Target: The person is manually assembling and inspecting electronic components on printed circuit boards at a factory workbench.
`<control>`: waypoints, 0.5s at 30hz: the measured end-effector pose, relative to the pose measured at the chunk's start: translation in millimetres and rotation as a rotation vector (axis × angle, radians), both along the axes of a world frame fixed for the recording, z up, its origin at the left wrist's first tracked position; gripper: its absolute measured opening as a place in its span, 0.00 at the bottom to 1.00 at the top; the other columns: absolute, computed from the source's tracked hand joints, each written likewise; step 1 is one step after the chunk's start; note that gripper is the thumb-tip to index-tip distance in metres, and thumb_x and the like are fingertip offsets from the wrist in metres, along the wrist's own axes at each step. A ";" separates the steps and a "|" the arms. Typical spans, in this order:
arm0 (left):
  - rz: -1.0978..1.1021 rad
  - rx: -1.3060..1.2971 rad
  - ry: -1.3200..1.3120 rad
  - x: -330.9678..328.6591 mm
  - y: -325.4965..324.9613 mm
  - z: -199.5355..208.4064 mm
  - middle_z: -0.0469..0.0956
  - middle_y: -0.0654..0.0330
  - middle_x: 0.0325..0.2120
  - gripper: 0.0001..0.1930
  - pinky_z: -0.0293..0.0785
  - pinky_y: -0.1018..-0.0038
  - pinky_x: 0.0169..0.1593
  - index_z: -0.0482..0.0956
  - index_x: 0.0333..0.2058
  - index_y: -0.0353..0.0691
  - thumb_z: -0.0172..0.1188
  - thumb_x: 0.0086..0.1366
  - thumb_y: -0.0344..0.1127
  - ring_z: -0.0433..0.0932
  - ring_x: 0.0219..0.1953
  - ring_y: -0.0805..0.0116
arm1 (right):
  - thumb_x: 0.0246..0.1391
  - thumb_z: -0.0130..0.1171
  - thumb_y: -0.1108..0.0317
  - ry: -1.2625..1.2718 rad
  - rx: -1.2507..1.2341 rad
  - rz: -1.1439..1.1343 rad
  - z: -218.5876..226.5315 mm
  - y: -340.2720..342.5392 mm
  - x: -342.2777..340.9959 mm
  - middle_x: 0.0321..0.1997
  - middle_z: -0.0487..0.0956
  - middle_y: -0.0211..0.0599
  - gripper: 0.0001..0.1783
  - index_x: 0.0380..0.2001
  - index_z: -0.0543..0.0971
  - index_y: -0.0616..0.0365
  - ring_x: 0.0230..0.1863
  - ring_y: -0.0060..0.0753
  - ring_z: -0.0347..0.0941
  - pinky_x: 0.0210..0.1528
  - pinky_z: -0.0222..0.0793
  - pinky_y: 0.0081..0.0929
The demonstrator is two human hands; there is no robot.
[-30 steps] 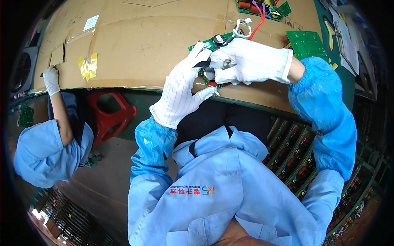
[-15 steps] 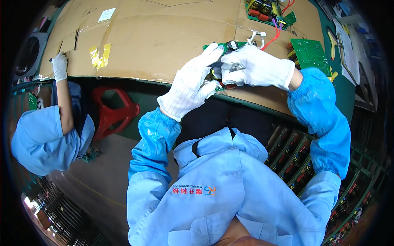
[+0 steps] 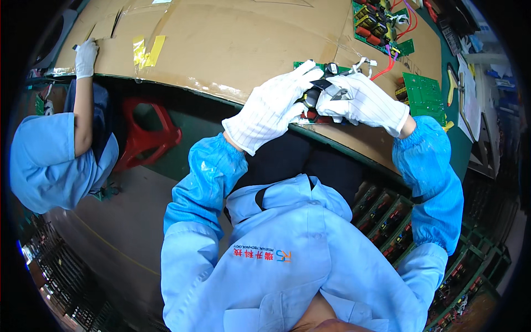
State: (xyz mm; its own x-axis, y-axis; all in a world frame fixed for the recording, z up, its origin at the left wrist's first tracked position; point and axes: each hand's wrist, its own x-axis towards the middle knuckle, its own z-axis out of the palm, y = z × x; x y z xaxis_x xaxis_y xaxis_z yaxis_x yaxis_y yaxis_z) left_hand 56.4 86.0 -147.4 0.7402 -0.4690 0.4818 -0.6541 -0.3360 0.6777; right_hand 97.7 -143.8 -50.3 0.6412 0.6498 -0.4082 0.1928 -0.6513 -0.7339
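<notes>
A green circuit board point(image 3: 301, 65) with tall parts lies under my hands at the table's front edge, mostly covered by them. My left hand point(image 3: 271, 105), in a white striped glove, curls around the board's left side, fingers and thumb closed on it. From the right, my gloved right hand point(image 3: 369, 102) is closed over the board's parts, with a small dark grey thing at its fingers that I cannot name. Between the hands show a flat black piece point(image 3: 321, 84) and a round dark part point(image 3: 311, 98). A black coil point(image 3: 331, 68) stands at the board's far side.
Cardboard point(image 3: 232, 44) covers the table. A populated circuit board point(image 3: 376, 27) with red wires lies at the far right, and a green board point(image 3: 423, 94) leans nearer. A co-worker's gloved hand point(image 3: 86, 58) rests at the left, near a red stool point(image 3: 146, 133). Racks of boards stand below right.
The view has shifted, so the table appears turned. My fingers have moved slightly, and the flat black piece between my hands now shows more plainly. Both hands stay at the board.
</notes>
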 end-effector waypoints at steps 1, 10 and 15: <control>-0.001 0.002 0.002 0.3 0.6 0.0 0.70 0.44 0.66 0.31 0.74 0.62 0.63 0.70 0.64 0.35 0.62 0.60 0.24 0.74 0.63 0.44 | 0.62 0.64 0.56 -0.016 -0.017 0.028 0.3 -0.1 2.8 0.25 0.81 0.33 0.15 0.37 0.86 0.57 0.22 0.24 0.72 0.27 0.69 0.27; -0.028 -0.050 0.037 -2.1 1.8 0.0 0.69 0.48 0.67 0.38 0.68 0.61 0.69 0.67 0.69 0.41 0.62 0.57 0.21 0.69 0.68 0.48 | 0.63 0.64 0.62 -0.109 0.310 0.117 -21.1 -8.0 -8.7 0.30 0.84 0.32 0.12 0.41 0.84 0.59 0.29 0.24 0.76 0.32 0.72 0.25; -0.030 -0.028 0.040 -3.2 0.7 3.1 0.67 0.50 0.69 0.40 0.67 0.60 0.69 0.65 0.70 0.42 0.63 0.57 0.22 0.69 0.68 0.48 | 0.60 0.68 0.60 -0.020 0.051 0.149 -12.7 -13.4 14.2 0.30 0.85 0.30 0.12 0.40 0.86 0.55 0.29 0.23 0.77 0.31 0.72 0.25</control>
